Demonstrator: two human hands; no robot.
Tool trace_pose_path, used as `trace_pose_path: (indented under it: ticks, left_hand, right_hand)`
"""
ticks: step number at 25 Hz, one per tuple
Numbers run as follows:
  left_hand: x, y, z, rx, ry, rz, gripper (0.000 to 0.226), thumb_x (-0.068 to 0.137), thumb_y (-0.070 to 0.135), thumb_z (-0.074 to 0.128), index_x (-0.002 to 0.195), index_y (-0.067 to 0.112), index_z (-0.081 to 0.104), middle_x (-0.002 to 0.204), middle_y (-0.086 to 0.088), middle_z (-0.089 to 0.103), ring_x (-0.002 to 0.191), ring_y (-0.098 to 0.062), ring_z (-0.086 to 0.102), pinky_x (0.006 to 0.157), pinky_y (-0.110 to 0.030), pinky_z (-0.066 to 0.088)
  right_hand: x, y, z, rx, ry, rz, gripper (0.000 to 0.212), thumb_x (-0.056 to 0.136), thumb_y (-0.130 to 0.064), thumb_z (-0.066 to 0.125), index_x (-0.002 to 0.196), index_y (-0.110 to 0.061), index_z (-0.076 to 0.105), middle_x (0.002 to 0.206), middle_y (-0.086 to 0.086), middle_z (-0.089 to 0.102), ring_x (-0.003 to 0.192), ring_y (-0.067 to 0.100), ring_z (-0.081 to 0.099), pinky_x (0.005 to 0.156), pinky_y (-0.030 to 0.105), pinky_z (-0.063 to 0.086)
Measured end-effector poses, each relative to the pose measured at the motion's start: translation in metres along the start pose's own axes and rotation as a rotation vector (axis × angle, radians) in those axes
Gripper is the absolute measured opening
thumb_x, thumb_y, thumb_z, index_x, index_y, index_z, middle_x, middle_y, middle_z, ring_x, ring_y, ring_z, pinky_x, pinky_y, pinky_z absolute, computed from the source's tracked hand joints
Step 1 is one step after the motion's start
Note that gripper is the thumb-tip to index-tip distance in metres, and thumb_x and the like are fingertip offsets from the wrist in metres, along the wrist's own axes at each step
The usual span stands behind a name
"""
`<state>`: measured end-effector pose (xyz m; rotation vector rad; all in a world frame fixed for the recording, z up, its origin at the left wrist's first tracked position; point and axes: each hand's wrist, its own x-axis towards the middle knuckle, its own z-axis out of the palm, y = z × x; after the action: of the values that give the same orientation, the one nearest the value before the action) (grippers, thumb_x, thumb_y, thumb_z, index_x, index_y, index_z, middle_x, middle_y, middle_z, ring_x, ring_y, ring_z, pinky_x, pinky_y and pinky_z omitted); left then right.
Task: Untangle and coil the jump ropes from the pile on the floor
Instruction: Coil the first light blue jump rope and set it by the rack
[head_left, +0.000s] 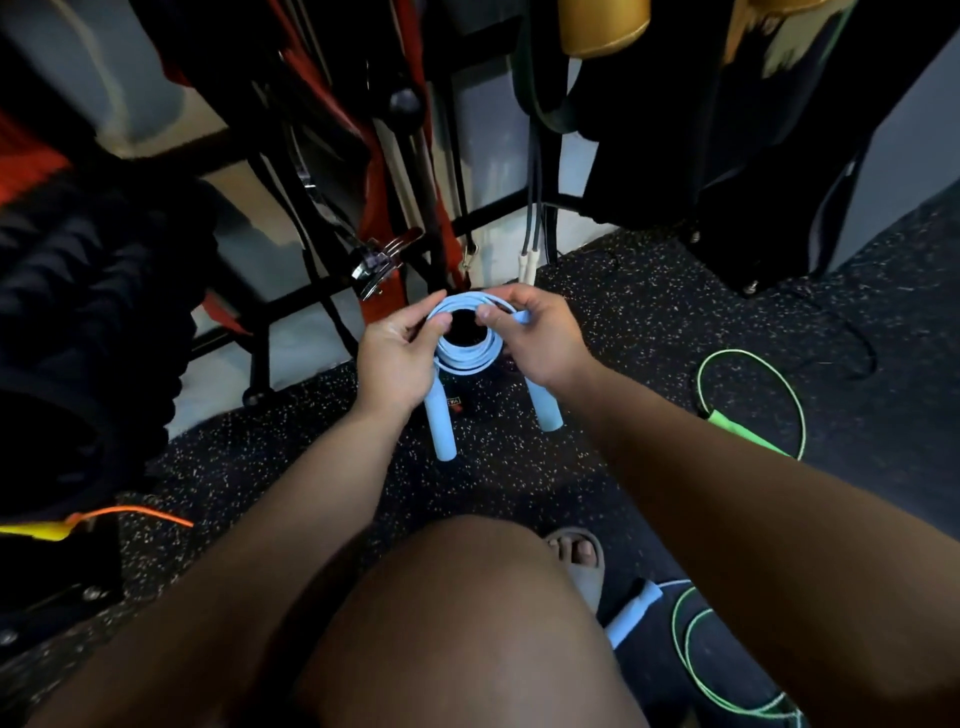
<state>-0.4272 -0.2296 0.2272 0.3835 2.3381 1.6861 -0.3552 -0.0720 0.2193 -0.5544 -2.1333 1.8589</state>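
I hold a light blue jump rope (467, 358) wound into a small coil above the speckled black floor. My left hand (400, 358) grips the coil's left side, thumb and fingers pinching the loops. My right hand (535, 338) pinches the top right of the coil. The rope's two blue handles (441, 431) hang down below my hands. On the floor to the right lies a green jump rope (753, 410) in a loose loop. More green cord (696, 660) and another blue handle (631, 618) lie at lower right.
A black metal rack (322, 296) with red straps, carabiners and hanging bands stands just behind the coil. Thick black battle rope (78, 322) fills the left. An orange cord (135, 514) and yellow handle lie at lower left. My knee and sandalled foot (576, 556) are below.
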Motion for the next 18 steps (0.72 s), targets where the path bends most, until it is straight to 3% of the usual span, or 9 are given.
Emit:
trace_pose_path:
  ticks: [7, 12, 18]
  left_hand:
    - [0.029, -0.018, 0.008, -0.005, 0.031, -0.028, 0.028, 0.094, 0.021, 0.069, 0.122, 0.023, 0.073, 0.116, 0.009, 0.074, 0.107, -0.003, 0.069, 0.105, -0.030, 0.050]
    - [0.040, -0.027, 0.014, 0.015, 0.016, -0.016, 0.028, 0.096, 0.018, 0.067, 0.124, 0.019, 0.072, 0.121, 0.006, 0.073, 0.111, -0.003, 0.067, 0.105, -0.027, 0.049]
    - [0.066, -0.048, 0.018, 0.003, 0.032, -0.031, 0.027, 0.098, 0.020, 0.064, 0.124, 0.020, 0.072, 0.117, 0.011, 0.072, 0.111, 0.001, 0.065, 0.106, -0.025, 0.048]
  right_hand:
    - [0.032, 0.014, 0.009, -0.062, 0.037, -0.081, 0.024, 0.095, -0.021, 0.067, 0.115, -0.008, 0.072, 0.101, 0.000, 0.075, 0.092, 0.006, 0.070, 0.087, 0.019, 0.053]
    - [0.044, 0.030, 0.013, -0.087, 0.056, -0.076, 0.024, 0.096, -0.023, 0.065, 0.116, -0.011, 0.072, 0.102, -0.003, 0.075, 0.093, 0.004, 0.069, 0.087, 0.018, 0.053]
    - [0.070, 0.053, 0.026, 0.050, 0.044, -0.009, 0.026, 0.098, -0.024, 0.063, 0.119, -0.013, 0.071, 0.109, -0.001, 0.075, 0.099, 0.010, 0.071, 0.090, 0.031, 0.058]
